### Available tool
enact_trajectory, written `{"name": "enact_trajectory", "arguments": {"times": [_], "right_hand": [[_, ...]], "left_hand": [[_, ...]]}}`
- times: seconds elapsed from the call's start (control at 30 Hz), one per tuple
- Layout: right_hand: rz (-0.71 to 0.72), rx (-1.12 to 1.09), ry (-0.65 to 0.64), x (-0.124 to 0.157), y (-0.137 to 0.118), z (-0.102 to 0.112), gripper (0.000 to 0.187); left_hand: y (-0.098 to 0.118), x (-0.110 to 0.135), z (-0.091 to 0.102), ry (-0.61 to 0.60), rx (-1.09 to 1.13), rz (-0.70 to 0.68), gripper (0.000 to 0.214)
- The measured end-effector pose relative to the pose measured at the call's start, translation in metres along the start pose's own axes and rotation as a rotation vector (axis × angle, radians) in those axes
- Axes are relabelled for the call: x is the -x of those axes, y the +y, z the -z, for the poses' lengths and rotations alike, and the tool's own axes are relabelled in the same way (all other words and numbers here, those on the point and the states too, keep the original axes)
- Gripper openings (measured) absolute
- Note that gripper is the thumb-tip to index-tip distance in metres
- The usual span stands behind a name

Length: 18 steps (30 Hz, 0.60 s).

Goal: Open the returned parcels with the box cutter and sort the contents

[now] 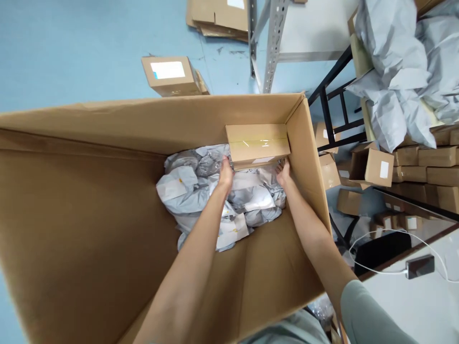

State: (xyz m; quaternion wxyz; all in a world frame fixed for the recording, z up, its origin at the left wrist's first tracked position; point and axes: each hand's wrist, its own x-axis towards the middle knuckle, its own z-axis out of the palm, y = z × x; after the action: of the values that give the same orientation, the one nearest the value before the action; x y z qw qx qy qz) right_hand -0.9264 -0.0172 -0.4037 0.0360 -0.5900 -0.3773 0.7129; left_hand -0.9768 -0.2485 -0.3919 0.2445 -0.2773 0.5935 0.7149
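Observation:
Inside a large open carton (pixel 143 114), a smaller taped cardboard box (pixel 258 138) sits against the far wall, close to the right corner. My left hand (pixel 225 174) is at its left end, thumb up and fingers partly hidden against the plastic wrapping. Fingers half curled, my right hand (pixel 283 173) touches the box's lower right corner. Between them the two hands hold the box. Beneath and around it lie several grey mailing bags (pixel 193 196), some with white labels. Both forearms reach down over the carton's near side.
Past the far wall, a labelled box (pixel 172 76) and flattened cardboard (pixel 218 16) rest on the blue floor beside a metal shelf (pixel 276 43). Grey parcels (pixel 394 62) are piled at upper right. Below them stand several small boxes (pixel 437 157). A phone-like device (pixel 419 266) with a white cable lies at right.

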Motion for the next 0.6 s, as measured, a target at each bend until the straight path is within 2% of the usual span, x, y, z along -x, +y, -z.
{"name": "enact_trajectory", "arguments": {"times": [0.1, 0.17, 0.27, 0.33, 0.43, 0.6], "right_hand": [[0.053, -0.03, -0.027, -0.022, 0.009, -0.009, 0.046], [0.062, -0.035, -0.038, -0.029, 0.013, -0.013, 0.045], [0.068, -0.037, -0.037, -0.026, 0.017, -0.013, 0.048], [0.091, -0.024, -0.069, -0.014, 0.019, -0.011, 0.048], [0.121, 0.019, -0.134, 0.019, 0.022, -0.002, 0.043], [0.094, 0.096, -0.154, 0.108, 0.026, 0.029, 0.034]], "left_hand": [[-0.006, -0.016, -0.009, 0.012, -0.004, 0.107, 0.057], [-0.01, -0.022, -0.011, 0.009, 0.022, 0.118, 0.051], [-0.015, -0.022, -0.005, -0.015, 0.063, 0.112, 0.05], [-0.017, -0.013, 0.003, -0.04, 0.09, 0.097, 0.049], [-0.019, 0.019, 0.02, -0.013, 0.116, 0.091, 0.046], [-0.016, 0.108, 0.052, 0.072, 0.115, 0.14, 0.038]]}}
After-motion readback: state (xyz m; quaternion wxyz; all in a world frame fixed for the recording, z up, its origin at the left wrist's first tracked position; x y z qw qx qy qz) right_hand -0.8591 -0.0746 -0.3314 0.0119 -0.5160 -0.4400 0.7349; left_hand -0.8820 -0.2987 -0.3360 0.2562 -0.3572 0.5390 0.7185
